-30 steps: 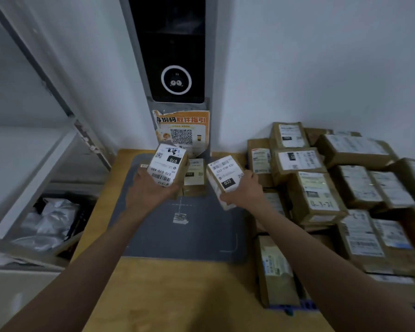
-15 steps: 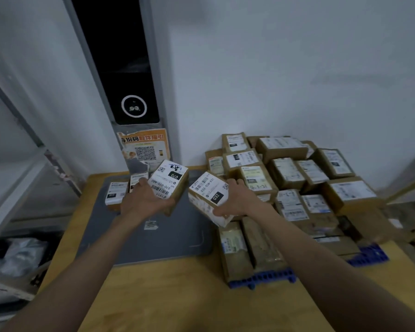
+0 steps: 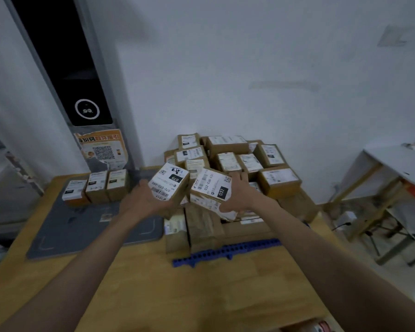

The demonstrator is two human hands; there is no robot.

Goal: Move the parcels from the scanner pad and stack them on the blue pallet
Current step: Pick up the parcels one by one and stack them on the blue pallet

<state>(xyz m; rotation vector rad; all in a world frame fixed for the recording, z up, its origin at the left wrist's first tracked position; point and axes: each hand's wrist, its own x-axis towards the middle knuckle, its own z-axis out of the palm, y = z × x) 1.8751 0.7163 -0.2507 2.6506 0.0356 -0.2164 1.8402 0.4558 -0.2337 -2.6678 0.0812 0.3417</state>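
At frame centre, left hand [image 3: 144, 202] grips parcel 070 [image 3: 169, 188] and right hand [image 3: 237, 197] grips parcel 032 [image 3: 211, 190], both raised over the blue pallet [image 3: 225, 252] stack, evidently for placing; three parcels [image 3: 95, 189] remain on scanner pad [image 3: 82, 226].

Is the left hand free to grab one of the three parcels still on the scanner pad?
Probably not: the left hand already grips the 070 parcel. Nothing blocks the three parcels.

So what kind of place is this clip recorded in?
Probably a parcel pickup or sorting point: labelled cardboard parcels heaped on a blue pallet, a grey scanner pad on the table, and a QR-code notice below a wall terminal.
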